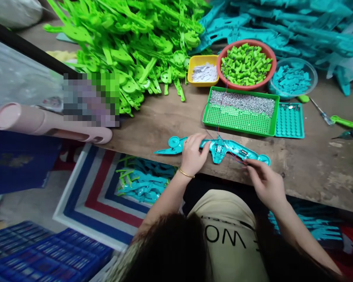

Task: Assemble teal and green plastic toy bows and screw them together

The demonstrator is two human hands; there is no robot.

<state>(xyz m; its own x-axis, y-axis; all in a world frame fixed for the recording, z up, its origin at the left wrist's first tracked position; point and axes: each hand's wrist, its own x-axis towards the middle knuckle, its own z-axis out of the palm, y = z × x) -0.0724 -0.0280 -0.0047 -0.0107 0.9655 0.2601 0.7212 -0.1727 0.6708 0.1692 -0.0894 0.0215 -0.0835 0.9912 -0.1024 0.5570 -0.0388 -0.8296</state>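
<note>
- A wooden bench [164, 117] runs before me, with a heap of green plastic parts [161, 45] at the far left and a green tray [238, 122] nearer.
- The blue shell [218, 157] lies open along the bench's near edge, in front of the tray.
- My left hand [193, 152] curls over the shell's left part, gripping it.
- My right hand [266, 182] has thumb and forefinger together near its right end, seemingly pinching thin wires [237, 158].
- The shell looks light, stiff and perhaps slippery; I judge its edges the best hold.
- The wires look soft and easily torn, so a gentle pinch away from their joints should suit.
</note>
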